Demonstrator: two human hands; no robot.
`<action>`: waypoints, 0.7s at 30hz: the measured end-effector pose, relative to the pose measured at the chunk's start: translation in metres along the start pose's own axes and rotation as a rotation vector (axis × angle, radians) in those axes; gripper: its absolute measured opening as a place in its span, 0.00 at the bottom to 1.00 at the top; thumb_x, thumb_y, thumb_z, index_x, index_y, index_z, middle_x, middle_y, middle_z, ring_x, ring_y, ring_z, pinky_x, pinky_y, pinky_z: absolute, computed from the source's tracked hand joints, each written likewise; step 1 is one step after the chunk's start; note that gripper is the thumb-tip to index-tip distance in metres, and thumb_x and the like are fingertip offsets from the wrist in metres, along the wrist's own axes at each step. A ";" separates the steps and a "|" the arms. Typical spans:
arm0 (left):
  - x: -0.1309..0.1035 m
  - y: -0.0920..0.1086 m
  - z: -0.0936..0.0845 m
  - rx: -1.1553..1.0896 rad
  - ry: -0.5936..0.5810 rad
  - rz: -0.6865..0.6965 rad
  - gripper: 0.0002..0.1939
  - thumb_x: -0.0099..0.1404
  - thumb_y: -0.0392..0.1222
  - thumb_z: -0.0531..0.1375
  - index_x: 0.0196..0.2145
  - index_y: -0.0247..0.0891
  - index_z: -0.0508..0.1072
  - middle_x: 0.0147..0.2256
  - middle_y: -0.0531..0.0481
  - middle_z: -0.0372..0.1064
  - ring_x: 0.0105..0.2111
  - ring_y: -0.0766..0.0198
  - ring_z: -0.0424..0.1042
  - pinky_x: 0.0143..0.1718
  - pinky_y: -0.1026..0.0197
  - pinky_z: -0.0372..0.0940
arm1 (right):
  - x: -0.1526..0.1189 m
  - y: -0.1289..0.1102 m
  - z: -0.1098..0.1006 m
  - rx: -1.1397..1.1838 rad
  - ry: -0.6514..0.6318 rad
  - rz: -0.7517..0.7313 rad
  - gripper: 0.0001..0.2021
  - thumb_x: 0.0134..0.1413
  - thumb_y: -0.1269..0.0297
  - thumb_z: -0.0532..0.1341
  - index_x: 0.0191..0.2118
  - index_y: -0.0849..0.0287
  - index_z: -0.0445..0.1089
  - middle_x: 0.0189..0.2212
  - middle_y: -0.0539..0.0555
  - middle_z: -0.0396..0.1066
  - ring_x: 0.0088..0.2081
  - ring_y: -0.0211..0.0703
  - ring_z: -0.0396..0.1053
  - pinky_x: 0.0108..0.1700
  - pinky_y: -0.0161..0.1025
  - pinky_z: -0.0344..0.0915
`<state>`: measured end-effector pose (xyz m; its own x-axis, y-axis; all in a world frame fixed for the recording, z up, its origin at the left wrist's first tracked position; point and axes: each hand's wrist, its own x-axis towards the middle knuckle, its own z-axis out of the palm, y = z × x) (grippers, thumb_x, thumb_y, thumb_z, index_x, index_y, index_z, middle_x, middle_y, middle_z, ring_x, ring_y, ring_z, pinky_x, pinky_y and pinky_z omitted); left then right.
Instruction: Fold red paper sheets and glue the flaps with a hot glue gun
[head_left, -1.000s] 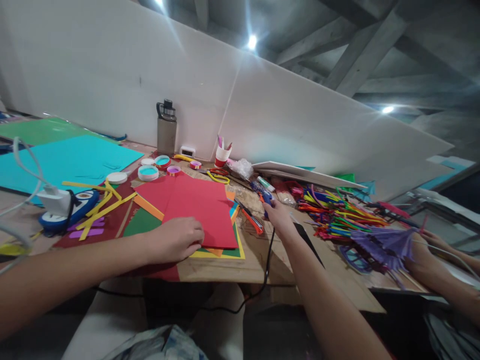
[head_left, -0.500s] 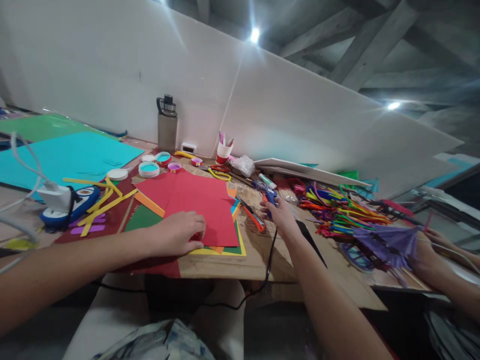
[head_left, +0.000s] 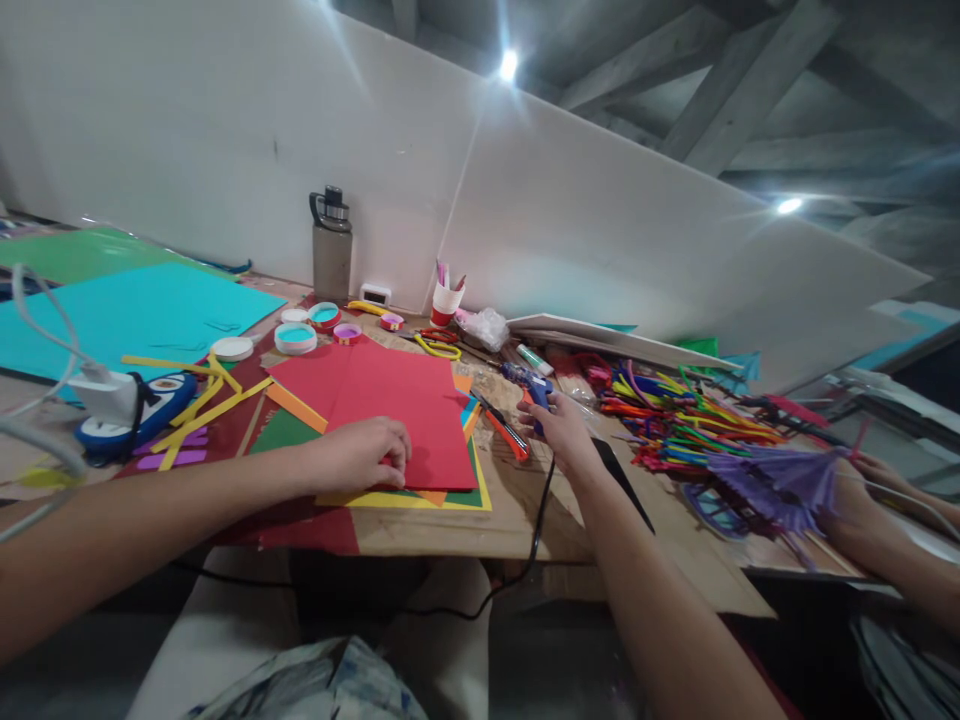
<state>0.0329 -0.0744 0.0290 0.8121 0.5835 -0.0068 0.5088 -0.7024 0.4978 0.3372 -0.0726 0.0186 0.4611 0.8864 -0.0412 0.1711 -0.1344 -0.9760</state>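
My left hand (head_left: 367, 455) rests at the lower left of the red paper (head_left: 405, 400), its fingers curled; whatever lies between them is too small to name. Yellow, green and orange sheets stick out beneath the red one. Right of the stack, my right hand (head_left: 553, 425) is wrapped round the handle of a blue glue gun (head_left: 534, 384), whose black cable hangs over the table edge. Between the paper and the glue gun lies an orange and black utility knife (head_left: 506, 428). A black flat object (head_left: 619, 475) is partly hidden by my right forearm.
Colourful pipe cleaners (head_left: 682, 420) lie at the right, near another person's hands (head_left: 851, 500) and a purple fan-like piece (head_left: 784, 488). A bottle (head_left: 331, 250), a cup of pens (head_left: 447, 300) and yellow scissors (head_left: 437, 347) stand or lie behind. A power strip (head_left: 135, 415) sits left.
My left hand's fingers have drawn slightly further together at the red paper's edge. My right hand stays on the glue gun with little movement.
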 end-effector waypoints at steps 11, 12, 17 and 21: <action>-0.006 0.012 0.002 0.641 0.069 0.112 0.07 0.65 0.33 0.51 0.36 0.35 0.69 0.30 0.43 0.70 0.31 0.55 0.70 0.32 0.57 0.59 | -0.001 0.003 -0.005 0.071 -0.024 -0.013 0.12 0.43 0.68 0.62 0.36 0.57 0.61 0.34 0.52 0.73 0.27 0.36 0.71 0.25 0.32 0.68; -0.006 0.013 0.000 0.655 0.060 0.094 0.06 0.64 0.33 0.51 0.37 0.35 0.68 0.29 0.44 0.70 0.30 0.55 0.70 0.31 0.57 0.58 | -0.002 0.004 -0.006 0.086 -0.029 -0.023 0.13 0.42 0.67 0.63 0.36 0.57 0.61 0.34 0.52 0.73 0.28 0.36 0.71 0.25 0.32 0.68; 0.004 0.005 -0.017 0.547 0.087 -0.018 0.08 0.68 0.40 0.48 0.38 0.38 0.66 0.32 0.45 0.71 0.28 0.57 0.70 0.25 0.60 0.54 | -0.016 0.001 -0.013 0.169 -0.103 -0.139 0.20 0.37 0.62 0.67 0.39 0.56 0.62 0.28 0.47 0.70 0.28 0.36 0.69 0.27 0.33 0.68; 0.019 -0.010 -0.033 0.413 0.149 -0.118 0.10 0.68 0.44 0.47 0.38 0.39 0.65 0.32 0.46 0.71 0.30 0.57 0.69 0.26 0.61 0.53 | -0.039 -0.008 -0.022 0.117 -0.194 -0.243 0.20 0.41 0.59 0.67 0.42 0.57 0.64 0.29 0.48 0.69 0.28 0.36 0.67 0.27 0.33 0.66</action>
<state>0.0338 -0.0424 0.0528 0.7068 0.7006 0.0976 0.6916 -0.7134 0.1129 0.3371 -0.1161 0.0324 0.2430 0.9556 0.1665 0.1495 0.1327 -0.9798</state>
